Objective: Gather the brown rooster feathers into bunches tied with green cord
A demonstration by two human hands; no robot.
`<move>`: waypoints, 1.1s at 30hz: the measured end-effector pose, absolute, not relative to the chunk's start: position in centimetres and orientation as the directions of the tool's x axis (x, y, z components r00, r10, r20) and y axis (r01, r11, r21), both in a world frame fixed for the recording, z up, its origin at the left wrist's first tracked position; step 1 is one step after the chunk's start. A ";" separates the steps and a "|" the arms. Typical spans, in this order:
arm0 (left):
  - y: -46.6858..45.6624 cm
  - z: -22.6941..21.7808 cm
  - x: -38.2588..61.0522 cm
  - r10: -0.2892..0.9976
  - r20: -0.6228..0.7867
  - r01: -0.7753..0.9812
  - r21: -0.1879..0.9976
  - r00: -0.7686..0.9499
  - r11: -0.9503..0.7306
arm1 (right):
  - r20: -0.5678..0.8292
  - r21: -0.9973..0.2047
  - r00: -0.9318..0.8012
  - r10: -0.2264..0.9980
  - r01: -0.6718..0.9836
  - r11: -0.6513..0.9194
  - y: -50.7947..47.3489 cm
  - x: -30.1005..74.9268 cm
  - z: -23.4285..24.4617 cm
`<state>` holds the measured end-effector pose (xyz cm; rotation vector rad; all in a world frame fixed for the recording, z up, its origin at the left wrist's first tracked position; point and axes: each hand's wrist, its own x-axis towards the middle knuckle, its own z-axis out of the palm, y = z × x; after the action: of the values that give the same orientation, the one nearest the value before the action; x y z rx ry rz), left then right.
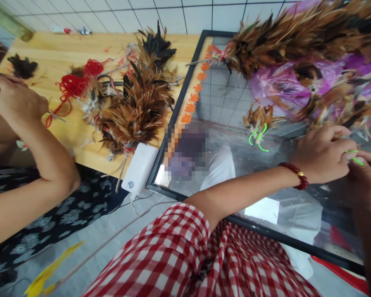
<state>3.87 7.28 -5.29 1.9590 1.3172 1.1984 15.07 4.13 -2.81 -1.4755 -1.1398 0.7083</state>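
Observation:
My left hand, with a red bead bracelet on its wrist, is closed in a pinch on a bright green thread over the glass table. At the frame's right edge my right hand meets it, fingers pressed together on the same thread. Just above both hands lie brown and black feathers on purple plastic. A long feather duster stretches across the top right. To the left of my hands, a small feather tuft tied with green thread rests on the glass.
The black-framed glass table adjoins a wooden table bearing a feather pile, red thread and a white box. At the left, another person's hand works there. A yellow-tipped stick lies on the floor.

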 end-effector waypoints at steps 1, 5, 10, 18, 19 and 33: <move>7.1 -5.2 3.8 0.908 0.393 0.483 0.773 0.144 -0.411 | 0.140 -0.961 0.347 0.927 0.275 0.042 4.1 15.1 -2.7; 7.0 -4.8 3.7 0.913 0.357 0.474 0.781 0.196 -0.407 | 0.093 -0.977 0.317 0.944 0.214 0.024 4.4 15.7 -2.9; 7.4 -4.8 3.9 0.895 0.353 0.412 0.798 0.274 -0.441 | 0.073 -0.981 0.320 0.945 0.196 0.009 4.9 16.8 -3.5; 7.0 -4.2 3.2 0.921 0.266 0.498 0.780 0.284 -0.379 | 0.106 -0.925 0.236 0.966 0.379 0.009 4.8 16.8 -3.8; 7.0 -4.3 3.2 0.924 0.269 0.502 0.780 0.271 -0.374 | 0.097 -0.926 0.232 0.968 0.377 0.003 4.8 16.7 -3.8; 6.3 -3.8 2.2 0.853 0.421 0.682 0.527 0.308 -0.507 | 0.091 -0.967 0.257 0.962 0.252 0.024 4.8 15.6 -3.0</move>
<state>2.25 6.28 -3.79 2.3272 1.3993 0.9877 15.61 4.84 -2.96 -1.4587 -1.2055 0.8364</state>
